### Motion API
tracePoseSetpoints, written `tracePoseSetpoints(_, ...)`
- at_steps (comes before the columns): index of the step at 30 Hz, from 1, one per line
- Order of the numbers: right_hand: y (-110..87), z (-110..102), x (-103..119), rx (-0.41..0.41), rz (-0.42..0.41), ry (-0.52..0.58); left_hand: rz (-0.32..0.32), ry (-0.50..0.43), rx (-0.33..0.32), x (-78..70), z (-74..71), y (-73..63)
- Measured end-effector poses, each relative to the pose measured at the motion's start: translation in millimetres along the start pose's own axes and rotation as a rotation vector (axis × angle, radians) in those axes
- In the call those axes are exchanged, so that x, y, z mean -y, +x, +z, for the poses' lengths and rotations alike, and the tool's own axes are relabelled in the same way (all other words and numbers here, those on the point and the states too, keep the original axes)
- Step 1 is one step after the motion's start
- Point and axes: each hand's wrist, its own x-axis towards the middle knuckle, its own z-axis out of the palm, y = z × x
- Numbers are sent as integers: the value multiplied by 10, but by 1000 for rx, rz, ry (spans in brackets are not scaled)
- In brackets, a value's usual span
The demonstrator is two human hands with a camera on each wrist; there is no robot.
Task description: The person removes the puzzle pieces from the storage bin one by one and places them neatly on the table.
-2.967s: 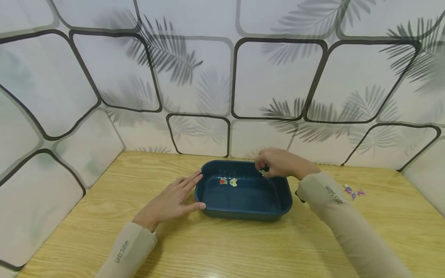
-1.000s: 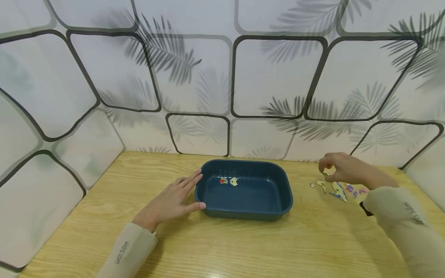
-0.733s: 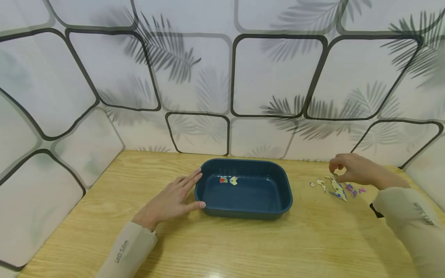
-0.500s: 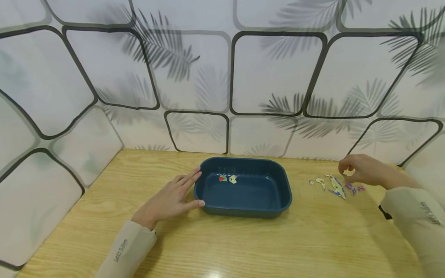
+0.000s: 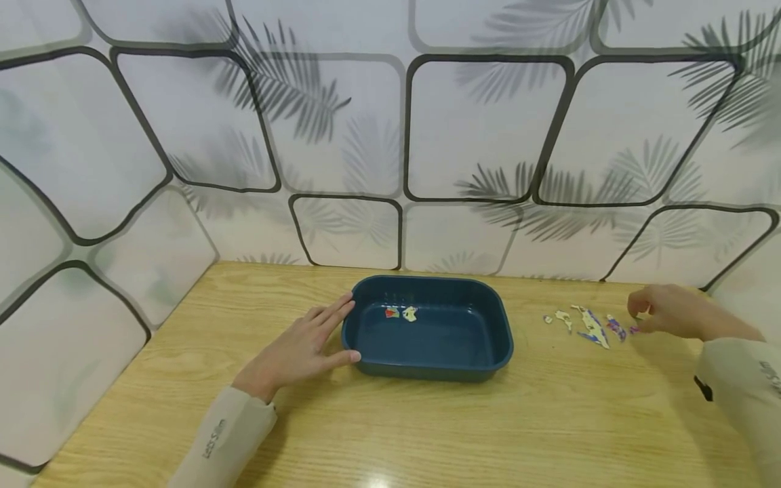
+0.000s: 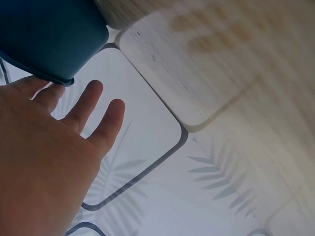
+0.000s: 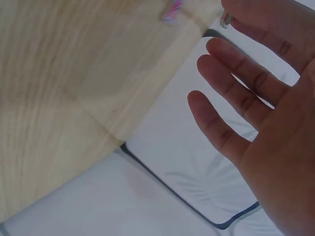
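A dark blue rectangular tub [image 5: 427, 373] sits on the table. My left hand [image 5: 299, 356] rests against its left rim with fingers extended; in the left wrist view its fingers [image 6: 91, 98] are spread beside the tub wall. Inside the tub lie a red-and-green sticker-like cutout [image 5: 392, 312] and a pale one [image 5: 410, 314]. At the right, my right hand [image 5: 674, 312] pinches a small pale cutout [image 7: 226, 19] between thumb and index finger, its other fingers loosely extended. Just beside its fingertips lies a small pink-purple cutout [image 5: 634, 330].
A row of flat cutouts lies right of the tub: a small round one [image 5: 548, 319], a pale one [image 5: 564, 319], a long blue-edged one [image 5: 592, 328] and a purple one [image 5: 615, 328]. Patterned walls [image 5: 464, 135] border the wooden table [image 5: 378, 427] at the back and sides.
My right hand has left the tub's far right corner and moved right with the small cutout, passing over the row to its far end. More cutouts now show there. My left hand stays put.
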Motion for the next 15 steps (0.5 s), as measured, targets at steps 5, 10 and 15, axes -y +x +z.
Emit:
tracePoseSetpoints(5,-75,95,-126,23,32,16,-1,-6,2,-9,-3,3)
tracePoseSetpoints(10,-126,143,-205,51,104,22,-7,-10,4,-21,-13,-2)
tracePoseSetpoints(15,-158,186,-268,31,102,11,0,-4,0,-23,-13,-3)
